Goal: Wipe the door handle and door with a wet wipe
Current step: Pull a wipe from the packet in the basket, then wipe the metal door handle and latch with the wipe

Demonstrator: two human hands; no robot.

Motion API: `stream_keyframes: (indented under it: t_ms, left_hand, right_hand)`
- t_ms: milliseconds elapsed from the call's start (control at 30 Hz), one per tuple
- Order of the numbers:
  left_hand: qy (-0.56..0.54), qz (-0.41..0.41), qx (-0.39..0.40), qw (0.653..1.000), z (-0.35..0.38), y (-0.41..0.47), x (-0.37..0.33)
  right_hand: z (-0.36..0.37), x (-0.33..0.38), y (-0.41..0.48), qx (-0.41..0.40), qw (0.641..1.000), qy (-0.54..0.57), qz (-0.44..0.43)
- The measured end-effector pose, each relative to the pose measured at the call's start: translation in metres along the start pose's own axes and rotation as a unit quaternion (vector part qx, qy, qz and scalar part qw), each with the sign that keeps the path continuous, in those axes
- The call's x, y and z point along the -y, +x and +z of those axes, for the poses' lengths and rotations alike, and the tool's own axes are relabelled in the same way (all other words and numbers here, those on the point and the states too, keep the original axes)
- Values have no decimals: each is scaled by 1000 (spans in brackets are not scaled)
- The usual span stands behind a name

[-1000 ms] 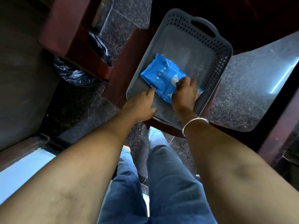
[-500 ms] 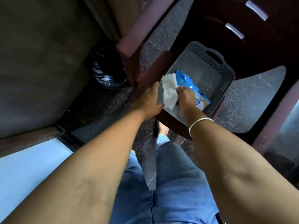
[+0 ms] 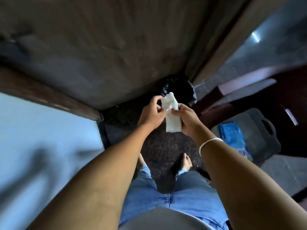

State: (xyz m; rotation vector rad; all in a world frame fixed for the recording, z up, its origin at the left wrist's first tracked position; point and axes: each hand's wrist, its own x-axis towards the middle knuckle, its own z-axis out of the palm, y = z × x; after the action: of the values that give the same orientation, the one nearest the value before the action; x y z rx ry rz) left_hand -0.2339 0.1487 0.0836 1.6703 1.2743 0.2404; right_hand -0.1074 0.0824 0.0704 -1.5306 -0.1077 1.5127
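A white wet wipe (image 3: 172, 113), still partly folded, hangs between my two hands in the middle of the view. My left hand (image 3: 152, 113) pinches its upper left edge. My right hand (image 3: 187, 119), with a silver bangle on the wrist, grips its right side. A dark brown door (image 3: 93, 52) fills the upper left, blurred; no handle shows on it. The blue wet wipe pack (image 3: 232, 136) lies in a grey plastic basket (image 3: 265, 131) at the right.
A black bin bag (image 3: 182, 90) sits on the floor just beyond my hands, by the door's foot. A light blue surface (image 3: 41, 138) lies at the left. Dark red furniture (image 3: 282, 97) stands at the right. My bare feet stand on dark speckled floor (image 3: 162, 146).
My right hand pulled a wipe out of the pack in the basket. Both hands then lifted it clear and the view swung left toward the door; the basket now sits at the right.
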Motion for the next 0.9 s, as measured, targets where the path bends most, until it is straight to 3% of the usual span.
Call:
stream_keyframes:
  t_ms: [200, 433, 567, 767, 900]
  left_hand:
    - [-163, -80, -127, 975, -127, -13, 40]
    - [-292, -64, -262, 917, -241, -36, 61]
    - [-345, -6, -296, 891, -288, -42, 51]
    - [-381, 87, -313, 866, -336, -44, 24]
    - [-391, 119, -377, 831, -359, -39, 12]
  right_hand:
    - [141, 14, 4, 94, 993, -77, -4]
    - [277, 39, -14, 162, 976, -139, -39]
    - [328, 64, -33, 143, 962, -202, -112]
    - [361, 113, -61, 155, 940, -184, -240]
    - [386, 156, -73, 199, 875, -215, -385]
